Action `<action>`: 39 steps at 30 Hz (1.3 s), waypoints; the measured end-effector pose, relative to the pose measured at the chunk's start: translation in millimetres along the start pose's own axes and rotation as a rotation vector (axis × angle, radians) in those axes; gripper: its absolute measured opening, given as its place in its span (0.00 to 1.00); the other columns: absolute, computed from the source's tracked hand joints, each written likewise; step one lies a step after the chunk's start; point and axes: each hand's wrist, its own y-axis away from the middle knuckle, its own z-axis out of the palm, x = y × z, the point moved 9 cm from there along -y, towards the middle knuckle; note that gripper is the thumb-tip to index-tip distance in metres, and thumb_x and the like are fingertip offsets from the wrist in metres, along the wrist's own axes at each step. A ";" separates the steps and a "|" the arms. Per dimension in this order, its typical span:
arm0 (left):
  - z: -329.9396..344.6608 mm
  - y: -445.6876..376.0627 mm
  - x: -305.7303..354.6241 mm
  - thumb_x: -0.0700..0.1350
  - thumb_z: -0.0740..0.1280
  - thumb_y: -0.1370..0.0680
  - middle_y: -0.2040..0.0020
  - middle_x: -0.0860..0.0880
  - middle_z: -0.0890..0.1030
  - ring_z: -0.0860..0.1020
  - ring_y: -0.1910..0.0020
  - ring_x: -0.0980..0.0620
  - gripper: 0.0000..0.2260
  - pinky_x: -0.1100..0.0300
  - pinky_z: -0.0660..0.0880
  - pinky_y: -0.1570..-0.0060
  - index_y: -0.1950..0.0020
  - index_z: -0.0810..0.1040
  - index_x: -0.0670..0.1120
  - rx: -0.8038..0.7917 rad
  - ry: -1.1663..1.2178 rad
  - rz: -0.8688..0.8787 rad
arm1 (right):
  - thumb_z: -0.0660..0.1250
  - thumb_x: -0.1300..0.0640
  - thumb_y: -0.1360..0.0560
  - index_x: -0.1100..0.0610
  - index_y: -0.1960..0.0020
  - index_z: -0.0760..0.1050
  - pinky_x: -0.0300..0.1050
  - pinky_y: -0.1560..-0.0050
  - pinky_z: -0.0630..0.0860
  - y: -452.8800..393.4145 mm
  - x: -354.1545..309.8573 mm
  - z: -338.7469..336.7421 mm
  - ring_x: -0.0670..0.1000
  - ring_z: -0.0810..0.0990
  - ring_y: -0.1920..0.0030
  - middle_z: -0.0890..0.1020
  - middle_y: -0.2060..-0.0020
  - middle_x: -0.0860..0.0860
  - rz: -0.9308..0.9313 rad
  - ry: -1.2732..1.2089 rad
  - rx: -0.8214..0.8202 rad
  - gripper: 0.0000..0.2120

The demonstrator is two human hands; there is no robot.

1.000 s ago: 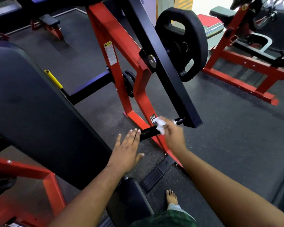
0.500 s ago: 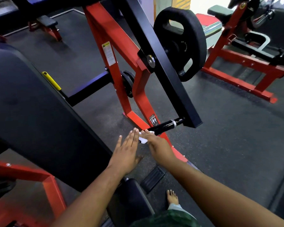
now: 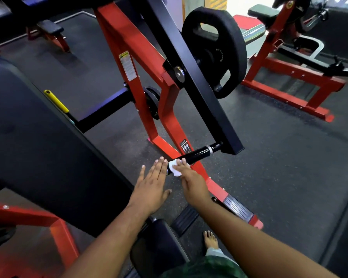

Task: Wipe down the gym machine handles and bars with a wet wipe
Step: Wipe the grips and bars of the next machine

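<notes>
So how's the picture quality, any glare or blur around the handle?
Head view: the handle is sharp with a small gloss highlight; the wipe is bright but readable; the window at top is blown out; straight bars bow from wide-angle distortion.

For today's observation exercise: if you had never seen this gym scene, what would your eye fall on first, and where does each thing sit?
The red machine frame dominates the upper middle, with a big black weight plate hanging to its right. Low in the centre, the right hand presses a white wipe onto the near end of the black handle, while the left hand lies flat beside it. A large black pad fills the left.
</notes>
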 end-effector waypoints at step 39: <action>-3.9 13.1 -10.3 0.58 0.62 0.17 0.20 0.50 0.29 0.34 0.20 0.54 0.45 0.42 0.38 0.20 0.21 0.28 0.45 0.045 0.004 -0.053 | 0.60 0.71 0.22 0.56 0.33 0.79 0.40 0.27 0.67 -19.8 -21.0 -4.7 0.46 0.76 0.31 0.81 0.34 0.50 0.003 -0.015 0.031 0.22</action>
